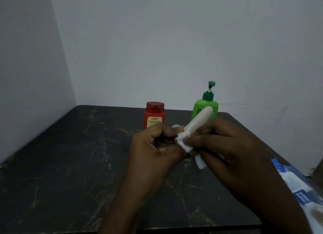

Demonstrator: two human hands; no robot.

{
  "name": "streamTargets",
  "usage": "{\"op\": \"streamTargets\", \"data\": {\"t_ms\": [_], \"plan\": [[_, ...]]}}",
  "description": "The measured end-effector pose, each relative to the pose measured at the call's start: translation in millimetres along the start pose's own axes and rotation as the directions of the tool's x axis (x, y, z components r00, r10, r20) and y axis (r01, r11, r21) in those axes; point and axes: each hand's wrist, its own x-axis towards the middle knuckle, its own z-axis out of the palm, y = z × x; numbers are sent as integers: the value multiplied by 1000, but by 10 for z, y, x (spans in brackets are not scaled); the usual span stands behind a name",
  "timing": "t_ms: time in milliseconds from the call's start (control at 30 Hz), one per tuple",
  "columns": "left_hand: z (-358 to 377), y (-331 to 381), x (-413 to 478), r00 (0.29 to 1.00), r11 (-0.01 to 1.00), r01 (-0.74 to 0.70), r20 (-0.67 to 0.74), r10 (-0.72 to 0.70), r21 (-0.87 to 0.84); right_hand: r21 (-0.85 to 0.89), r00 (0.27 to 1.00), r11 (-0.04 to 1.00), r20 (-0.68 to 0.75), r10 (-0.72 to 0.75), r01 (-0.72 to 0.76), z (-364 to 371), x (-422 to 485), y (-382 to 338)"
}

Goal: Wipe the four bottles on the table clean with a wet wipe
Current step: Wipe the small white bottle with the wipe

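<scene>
Just right of the frame's middle, above the dark marbled surface [70,163], I hold a slim white bottle [202,118] tilted, its rounded end pointing up and to the right so that it overlaps the green pump bottle [198,109] standing behind it. My left hand [153,146] is curled shut at the bottle's lower end, and a pale blue bit, perhaps its cap, peeks out between my fingers, though I cannot tell for sure what it is. My right hand [225,146] is closed on the wet wipe [183,142], which is bunched around the bottle's lower part, with a loose tail of it hanging below my fingers. I judge that I am in the middle of wiping this white bottle, working near its bottom end. Behind my hands, at the centre of the frame, the red bottle [154,116] stands upright with its label facing me, just left of the green one and apart from it. I see only three bottles; a fourth may be hidden by my hands or lie out of view. At the lower right edge lies the blue and white wipe packet [295,184]. Next, as I judge it, I need to draw the wipe up along the body toward the rounded tip, turning the bottle with my left hand so every side is covered, then set it down upright and reach for another.
</scene>
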Motion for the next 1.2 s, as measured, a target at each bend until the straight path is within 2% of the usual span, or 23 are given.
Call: {"op": "streamTargets", "data": {"t_ms": [100,267,333,433,500,567,700,833,900,1067,1200], "plan": [[24,10,-26,1000,1000,11,22,-11,-4,-38,997,999,-78,21,-24,-26,-21,55],[56,-6,-36,999,1000,27,22,-27,-5,-121,922,964,-342,183,-236,33,-30,137],[48,-7,-31,1000,1000,24,17,-24,-13,-105,924,969,-340,174,-221,56,-13,91],[18,-1,-26,1000,1000,12,14,-12,-16,-89,982,992,-179,68,-85,78,13,-46],[-7,3,-17,1000,1000,-6,14,6,-8,-90,993,995,-110,29,-39,89,23,-59],[-20,-5,-11,999,1000,-17,28,16,23,-60,984,995,-165,66,-77,105,19,-8],[-21,-39,-16,999,999,-5,51,3,36,-17,920,973,-329,213,-231,133,-6,148],[-27,-33,-7,997,1000,18,75,-20,25,164,854,931,-371,364,-325,171,-19,274],[-48,-33,0,996,999,27,90,-29,23,297,822,885,-349,450,-358,171,-20,328],[-75,-25,15,992,999,28,123,-32,30,605,753,685,-202,626,-407,122,-68,490],[-54,-36,16,992,999,45,121,-44,-6,787,691,477,-91,717,-392,120,-68,542]]}}
